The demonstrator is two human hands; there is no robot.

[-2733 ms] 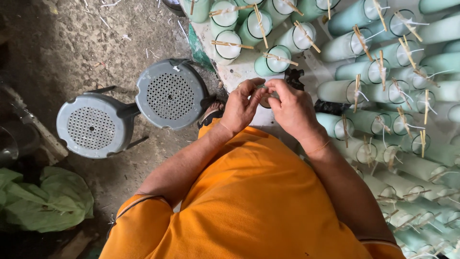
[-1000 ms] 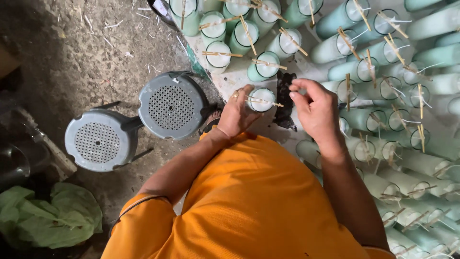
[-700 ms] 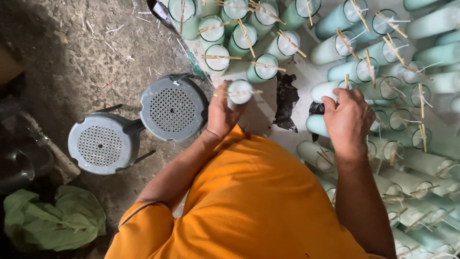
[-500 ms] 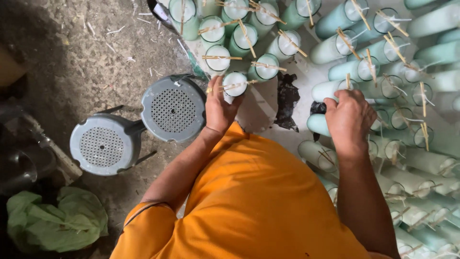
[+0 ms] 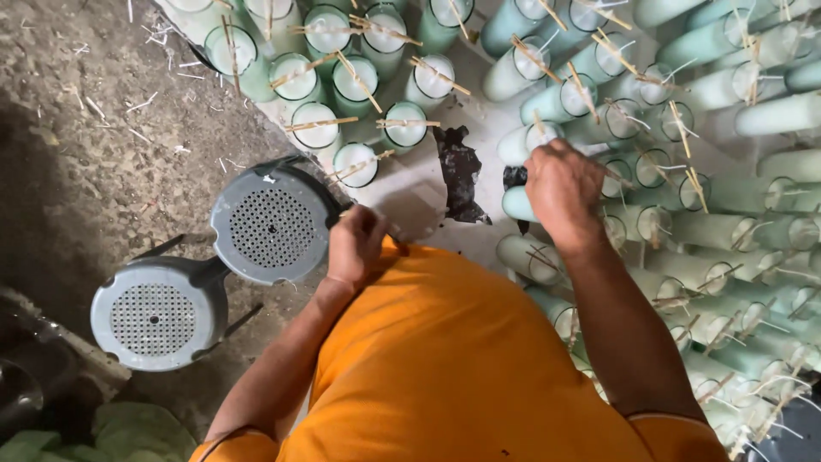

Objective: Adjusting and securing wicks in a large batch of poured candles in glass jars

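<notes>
Many pale green glass candles with white wax and thin wooden sticks across their mouths stand in two groups on a white sheet (image 5: 419, 201). My right hand (image 5: 562, 192) reaches into the right group and grips one pale green candle (image 5: 516, 204) that pokes out from under the palm. My left hand (image 5: 355, 244) is pulled back near my orange shirt, fingers curled, close to a round grey stool (image 5: 269, 224). The candle nearest it (image 5: 355, 164) stands alone at the edge of the left group (image 5: 342, 77). What the left palm holds is hidden.
A second grey perforated stool (image 5: 158, 315) stands lower left on the rough dirt floor (image 5: 94, 154). A dark torn patch (image 5: 460, 175) shows in the white sheet between the groups. Green cloth (image 5: 128, 432) lies at the bottom left. Candles on the right (image 5: 727, 231) are packed tightly.
My left hand set a candle down at the edge of the left group and drew back to my body. My right hand moved from that candle into the right group.
</notes>
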